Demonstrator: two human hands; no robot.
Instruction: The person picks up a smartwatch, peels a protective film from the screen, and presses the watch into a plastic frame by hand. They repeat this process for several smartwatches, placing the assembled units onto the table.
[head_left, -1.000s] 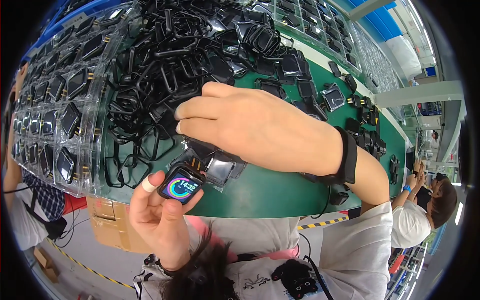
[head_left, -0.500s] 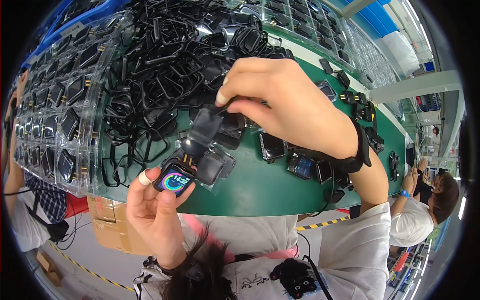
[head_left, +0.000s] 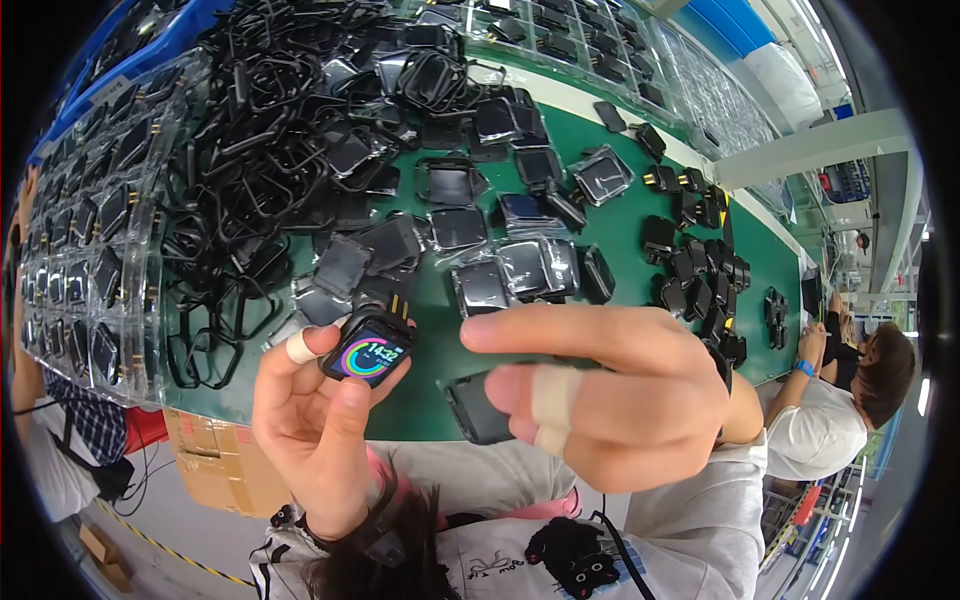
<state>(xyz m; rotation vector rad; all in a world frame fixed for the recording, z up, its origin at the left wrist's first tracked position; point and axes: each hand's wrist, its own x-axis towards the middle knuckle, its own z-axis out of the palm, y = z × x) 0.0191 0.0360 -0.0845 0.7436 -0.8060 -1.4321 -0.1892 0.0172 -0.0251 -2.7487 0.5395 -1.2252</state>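
Observation:
Between the fingers and thumb of my left hand [head_left: 325,420] is a black smartwatch body [head_left: 368,350]. Its screen is lit with a coloured ring, and gold pins stick up from its top edge. My right hand [head_left: 610,400], bent at the fingers, grips a dark rounded-square cover [head_left: 473,408] to the right of the watch; the fingers hide part of it. Both hands are above the near edge of the green table [head_left: 400,420]. Just beyond them lie square black pieces in clear film [head_left: 480,285].
A heap of black frames [head_left: 260,130] covers the far left. Clear trays of watch bodies stand at the left [head_left: 90,240] and far side [head_left: 590,40]. Small black parts [head_left: 695,270] cluster at the right. A co-worker [head_left: 830,390] sits beyond; a cardboard box [head_left: 215,455] is below.
My right hand has drawn back from the film-wrapped pieces toward me and now has the dark cover. My left hand keeps the watch body, tilted slightly differently. The view has shifted a little.

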